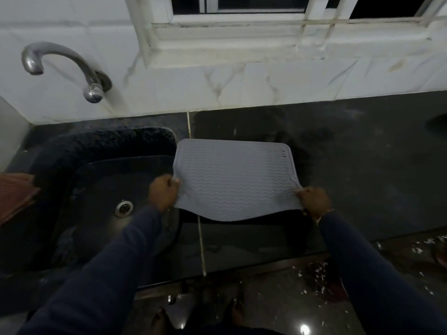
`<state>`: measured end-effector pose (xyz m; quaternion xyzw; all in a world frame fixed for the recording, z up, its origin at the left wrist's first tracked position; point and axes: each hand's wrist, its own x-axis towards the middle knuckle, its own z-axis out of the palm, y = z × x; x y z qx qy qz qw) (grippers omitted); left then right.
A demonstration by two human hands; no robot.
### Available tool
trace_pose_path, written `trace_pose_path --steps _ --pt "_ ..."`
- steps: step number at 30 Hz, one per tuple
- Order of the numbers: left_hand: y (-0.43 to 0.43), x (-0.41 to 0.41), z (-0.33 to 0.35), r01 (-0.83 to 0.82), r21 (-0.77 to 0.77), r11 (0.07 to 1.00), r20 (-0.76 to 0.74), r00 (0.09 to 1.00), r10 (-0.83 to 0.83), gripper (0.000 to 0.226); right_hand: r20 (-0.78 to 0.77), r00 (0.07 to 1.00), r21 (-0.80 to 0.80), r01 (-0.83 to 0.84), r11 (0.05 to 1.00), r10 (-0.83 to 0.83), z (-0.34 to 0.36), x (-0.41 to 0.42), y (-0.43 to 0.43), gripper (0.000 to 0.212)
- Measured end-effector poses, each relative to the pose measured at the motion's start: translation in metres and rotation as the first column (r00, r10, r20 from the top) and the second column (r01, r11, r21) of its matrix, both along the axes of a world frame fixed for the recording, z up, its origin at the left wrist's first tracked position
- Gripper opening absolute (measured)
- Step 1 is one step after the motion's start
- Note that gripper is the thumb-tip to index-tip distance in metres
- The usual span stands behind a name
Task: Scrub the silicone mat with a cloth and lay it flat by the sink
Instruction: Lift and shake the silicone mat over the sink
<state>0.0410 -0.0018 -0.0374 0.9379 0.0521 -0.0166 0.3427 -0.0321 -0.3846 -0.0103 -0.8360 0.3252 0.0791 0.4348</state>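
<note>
A grey silicone mat (235,180) with wavy ridges hangs between my hands over the dark countertop (350,165), just right of the black sink (104,189). My left hand (163,192) pinches the mat's left edge. At the mat's near right corner my right hand (314,199) pinches it. The mat's far edge looks down on the counter, and its near edge sags in a curve. A reddish-brown cloth (14,192) lies at the sink's left rim.
A chrome tap (72,68) juts from the white tiled wall above the sink. The steel drain (123,208) sits in the basin. A window sill (242,39) runs above. White flecks litter the floor at the lower right (314,276).
</note>
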Motion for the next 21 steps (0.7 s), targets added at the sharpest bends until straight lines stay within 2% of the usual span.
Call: trace_pose_path --steps 3,5,7,9,11,14,18,21 --pt "-0.020 0.000 0.036 -0.046 -0.183 0.982 0.263 0.960 0.093 0.019 0.149 0.989 -0.053 -0.009 0.999 0.016 0.028 0.019 -0.014 0.018" --pt "-0.028 -0.009 0.047 -0.019 -0.314 0.949 0.360 0.923 0.138 0.022 0.273 0.961 -0.110 0.069 0.991 -0.037 0.035 0.020 -0.028 0.023" --pt "-0.029 -0.022 0.033 -0.055 -0.321 0.946 0.310 0.937 0.160 0.028 0.294 0.955 -0.171 0.103 0.980 -0.049 0.029 0.006 -0.039 0.027" --pt "-0.028 -0.034 0.005 -0.123 -0.225 0.966 0.093 0.985 0.147 0.035 0.218 0.973 -0.128 0.111 0.986 -0.081 0.009 -0.013 -0.044 0.030" --pt "-0.027 -0.044 -0.021 -0.147 -0.230 0.962 -0.105 0.986 0.126 0.040 0.090 0.987 -0.030 0.134 0.991 -0.131 -0.014 -0.029 -0.043 0.025" --pt "-0.029 -0.046 -0.029 -0.136 -0.159 0.978 -0.098 0.988 0.121 0.028 0.045 0.985 0.025 0.165 0.986 -0.166 -0.035 -0.036 -0.045 0.025" --pt "-0.035 -0.049 -0.023 -0.218 -0.301 0.928 -0.052 0.976 0.212 0.020 0.101 0.982 0.042 0.157 0.987 -0.160 -0.030 -0.038 -0.052 0.025" --pt "-0.038 -0.059 -0.027 -0.241 -0.267 0.933 -0.066 0.970 0.232 0.021 0.106 0.976 0.057 0.184 0.981 -0.189 -0.029 -0.044 -0.056 0.024"
